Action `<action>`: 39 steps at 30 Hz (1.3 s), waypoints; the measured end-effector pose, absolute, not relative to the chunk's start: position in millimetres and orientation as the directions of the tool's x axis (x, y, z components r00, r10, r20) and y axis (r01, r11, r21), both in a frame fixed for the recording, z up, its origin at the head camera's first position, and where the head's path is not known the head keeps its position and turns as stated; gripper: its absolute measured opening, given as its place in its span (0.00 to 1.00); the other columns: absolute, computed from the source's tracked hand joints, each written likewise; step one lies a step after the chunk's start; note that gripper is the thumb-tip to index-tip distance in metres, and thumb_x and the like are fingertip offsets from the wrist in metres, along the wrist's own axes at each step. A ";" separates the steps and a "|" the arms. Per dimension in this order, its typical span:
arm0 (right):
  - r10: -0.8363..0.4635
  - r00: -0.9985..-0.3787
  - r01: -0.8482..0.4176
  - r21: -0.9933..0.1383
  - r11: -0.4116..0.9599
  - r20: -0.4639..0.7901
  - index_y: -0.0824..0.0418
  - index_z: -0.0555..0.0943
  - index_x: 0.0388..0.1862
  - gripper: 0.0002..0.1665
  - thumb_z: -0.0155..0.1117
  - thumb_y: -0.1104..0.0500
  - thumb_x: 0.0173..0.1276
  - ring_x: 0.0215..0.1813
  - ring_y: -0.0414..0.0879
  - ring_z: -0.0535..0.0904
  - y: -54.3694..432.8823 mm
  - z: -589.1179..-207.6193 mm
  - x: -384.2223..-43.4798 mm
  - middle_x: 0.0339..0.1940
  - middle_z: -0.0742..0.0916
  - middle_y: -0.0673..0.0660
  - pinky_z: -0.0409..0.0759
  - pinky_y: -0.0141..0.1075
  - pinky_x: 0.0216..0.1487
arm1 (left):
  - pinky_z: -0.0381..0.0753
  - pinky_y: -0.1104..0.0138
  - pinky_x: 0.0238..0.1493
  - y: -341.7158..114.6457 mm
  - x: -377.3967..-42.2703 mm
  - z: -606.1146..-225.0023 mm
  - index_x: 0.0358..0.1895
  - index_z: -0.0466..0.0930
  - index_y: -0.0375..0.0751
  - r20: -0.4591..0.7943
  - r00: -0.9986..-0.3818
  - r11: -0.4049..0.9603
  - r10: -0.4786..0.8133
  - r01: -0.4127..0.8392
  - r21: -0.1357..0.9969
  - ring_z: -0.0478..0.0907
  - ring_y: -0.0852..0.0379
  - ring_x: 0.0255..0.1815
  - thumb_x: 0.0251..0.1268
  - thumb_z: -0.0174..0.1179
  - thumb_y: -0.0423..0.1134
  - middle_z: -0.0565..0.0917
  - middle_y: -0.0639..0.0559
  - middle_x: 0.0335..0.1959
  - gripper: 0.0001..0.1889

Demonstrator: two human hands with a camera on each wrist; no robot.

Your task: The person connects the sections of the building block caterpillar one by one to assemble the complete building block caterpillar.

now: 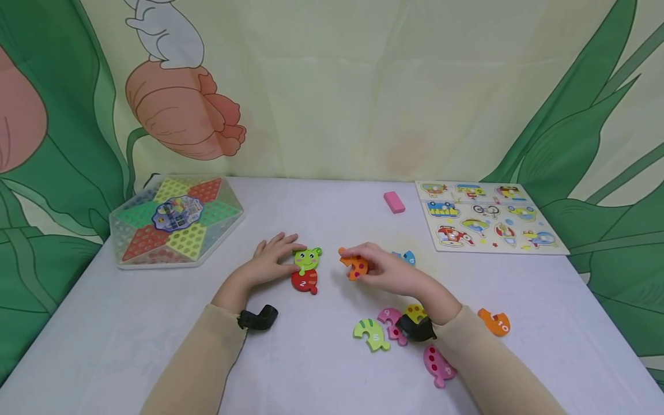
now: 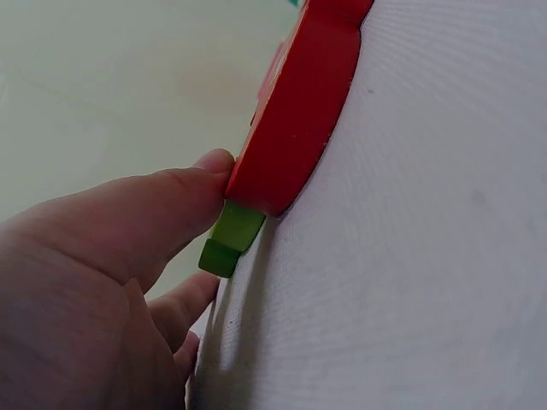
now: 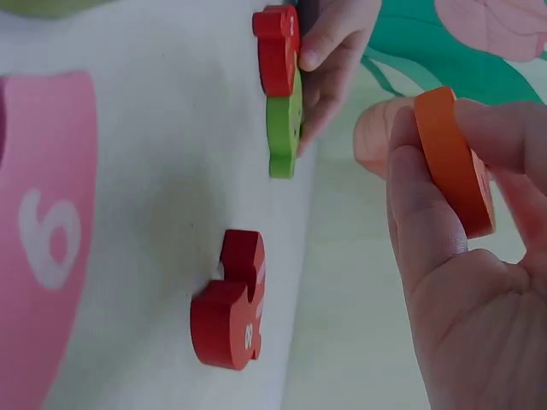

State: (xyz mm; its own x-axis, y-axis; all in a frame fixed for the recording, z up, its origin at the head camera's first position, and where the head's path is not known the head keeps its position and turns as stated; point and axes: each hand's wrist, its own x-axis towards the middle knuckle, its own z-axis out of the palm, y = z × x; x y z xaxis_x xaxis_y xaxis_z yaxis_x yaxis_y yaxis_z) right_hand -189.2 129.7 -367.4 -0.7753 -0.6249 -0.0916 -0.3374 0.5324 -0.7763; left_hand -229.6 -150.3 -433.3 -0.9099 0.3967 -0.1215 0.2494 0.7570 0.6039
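A printed backdrop (image 1: 332,104) with green leaves stands at the far side, and before it lies a table (image 1: 311,363) under a pale cloth. Two beige sleeves (image 1: 194,369) reach in from the near side. Far left lies a clear hexagonal box (image 1: 176,216) with a red, yellow and green star pattern; far right, a picture board (image 1: 493,219) showing vehicles. The right hand (image 1: 391,271), right of the middle, pinches a spotted orange piece (image 1: 357,267) between thumb and fingers, lifted off the cloth. The left hand (image 1: 270,260) is ungripped, its fingers spread, thumb and forefinger touching the left side of a joined pair: a green frog-head piece (image 1: 307,259) on the far side, a red piece numbered 2 (image 1: 305,281) on the near side. A black band (image 1: 259,318) sits at the left wrist. Near right lie a green piece numbered 5 (image 1: 371,334), two pink pieces (image 1: 438,365), a partly covered yellow piece (image 1: 415,312) and, farther right, an orange piece numbered 10 (image 1: 495,323). A red piece numbered 8 (image 3: 229,323) shows in the right wrist view. A blue piece (image 1: 408,257) peeks out beyond the right hand, and a small pink block (image 1: 394,202) lies at the far side, left of the board
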 end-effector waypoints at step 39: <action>-0.557 -0.757 -0.151 -0.738 0.657 -0.341 0.46 0.69 0.59 0.30 0.66 0.57 0.57 0.46 0.43 0.78 87.4 -382.5 -181.8 0.45 0.78 0.50 0.79 0.36 0.47 | 0.28 0.41 0.66 -150.9 -230.5 -431.1 0.61 0.68 0.55 -0.128 -0.905 0.757 0.405 0.254 0.603 0.36 0.44 0.74 0.57 0.56 0.49 0.54 0.47 0.72 0.26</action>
